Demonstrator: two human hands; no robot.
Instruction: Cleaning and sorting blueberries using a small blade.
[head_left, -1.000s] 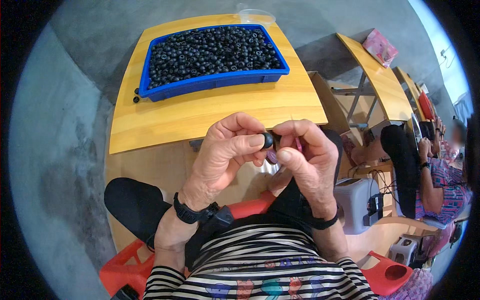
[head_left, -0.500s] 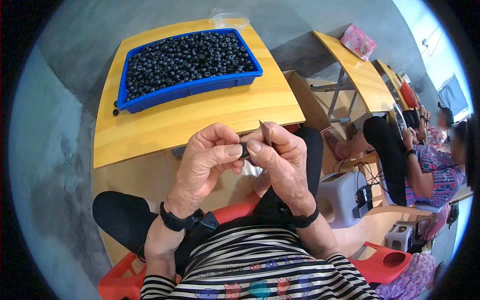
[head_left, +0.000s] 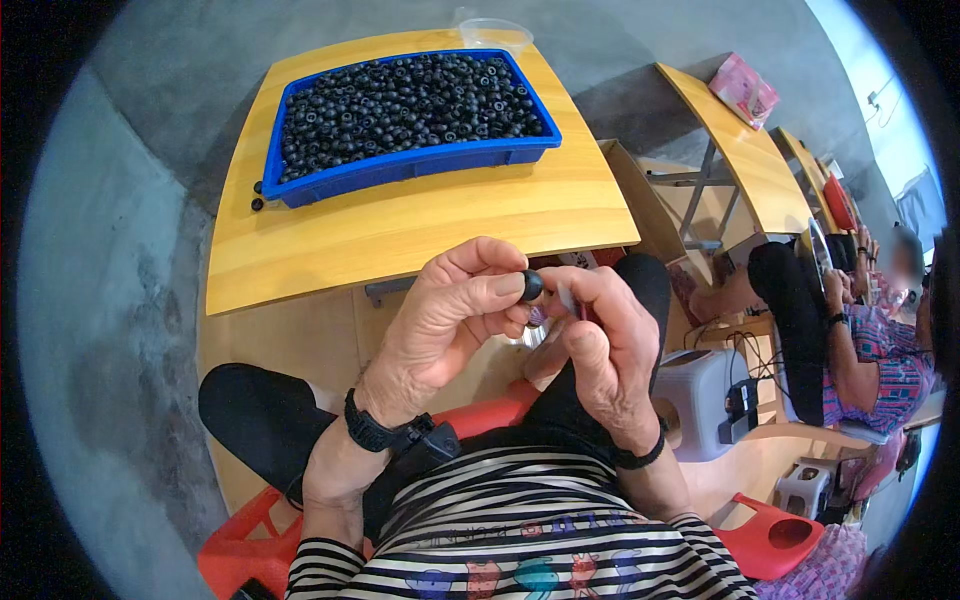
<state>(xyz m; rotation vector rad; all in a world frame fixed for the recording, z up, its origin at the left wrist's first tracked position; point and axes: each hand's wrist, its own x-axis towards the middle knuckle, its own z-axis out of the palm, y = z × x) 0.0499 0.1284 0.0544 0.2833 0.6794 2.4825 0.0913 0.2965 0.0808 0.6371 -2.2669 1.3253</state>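
Observation:
Between the thumb and fingers of my left hand [head_left: 445,320] is a small round black rubber-like piece [head_left: 532,286]; its exact kind is unclear. Close beside it, my right hand [head_left: 612,345] has a thin, flat, blade-like strip [head_left: 568,300] tucked against its curled fingers. The right thumb stands a little away from the black piece. Part of the strip is blurred and hidden by the fingers. Both hands are above my lap, in front of the table's near edge. Beyond them, a blue tray [head_left: 410,167] is heaped with similar black pieces [head_left: 410,110].
The tray stands on a yellow wooden table [head_left: 420,230]; two loose black pieces [head_left: 257,204] lie at its left corner. A clear plastic container [head_left: 497,35] sits at the far edge. To the right are a grey stool [head_left: 690,390], another table [head_left: 745,150] and a seated person [head_left: 860,365].
My right thumb has lifted off the black piece, which now shows more fully in my left fingers. The strip has tilted lower. The whole view has shifted slightly.

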